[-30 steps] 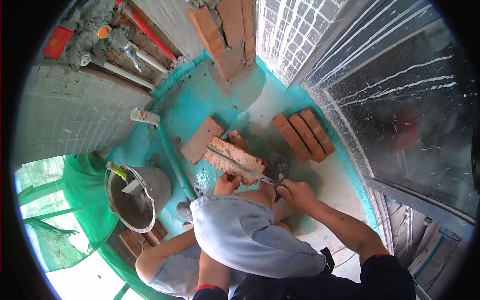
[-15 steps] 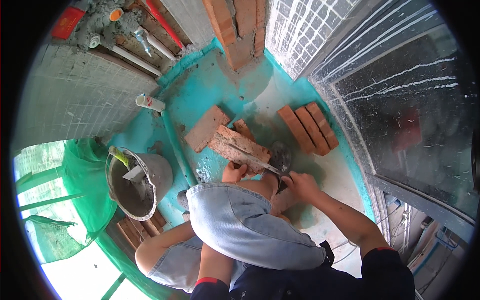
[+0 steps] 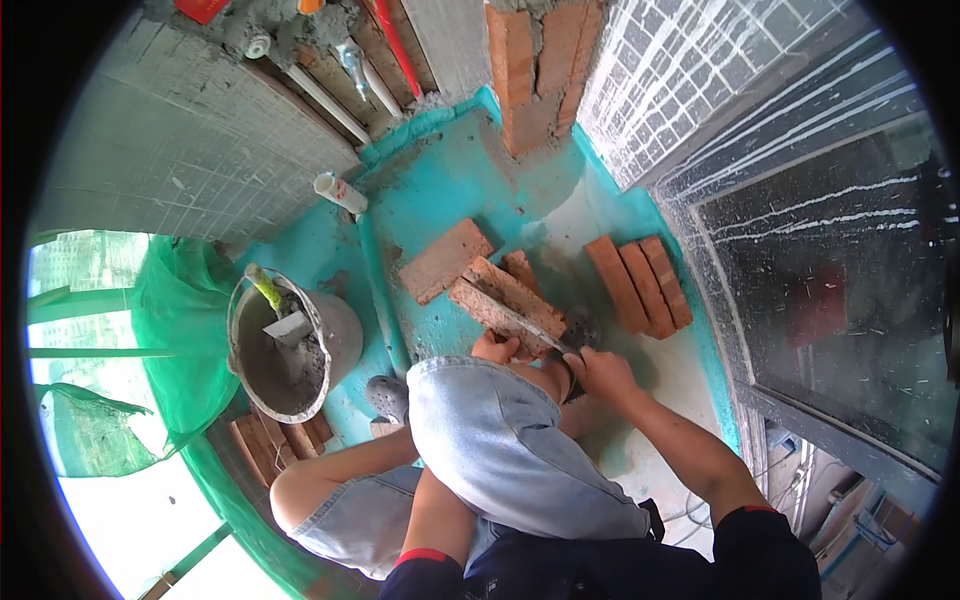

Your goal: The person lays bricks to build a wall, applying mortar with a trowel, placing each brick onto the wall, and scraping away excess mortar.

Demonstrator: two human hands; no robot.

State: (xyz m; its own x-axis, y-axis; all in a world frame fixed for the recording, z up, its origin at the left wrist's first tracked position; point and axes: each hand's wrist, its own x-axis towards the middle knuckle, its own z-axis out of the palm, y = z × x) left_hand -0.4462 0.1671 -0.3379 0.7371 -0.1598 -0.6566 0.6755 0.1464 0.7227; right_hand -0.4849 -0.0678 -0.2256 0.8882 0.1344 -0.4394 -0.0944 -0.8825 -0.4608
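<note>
My right hand (image 3: 605, 378) is closed round the handle of a long, narrow metal blade (image 3: 520, 322). This blade lies lengthwise along the upper face of a rough orange brick (image 3: 518, 292), its tip near the brick's left end. Fingers of my left hand (image 3: 496, 347) are closed on the near edge of that same brick, close to my raised knee. Just beyond it, a flatter brick (image 3: 445, 262) rests on the floor, and a smaller brick piece (image 3: 520, 268) lies against the far side.
Three bricks (image 3: 640, 285) lie side by side on the right. At left stands a mortar bucket (image 3: 345, 335) holding a trowel (image 3: 288, 327). A turquoise-coated pipe (image 3: 378, 290) runs along the floor near a white pipe stub (image 3: 340, 192). A brick pillar (image 3: 535, 125) rises at the back.
The whole view has shifted, placing the bricks and bucket farther right in the picture. Along the held brick, the blade's tip has moved toward the left end. Both hands keep their grip.
</note>
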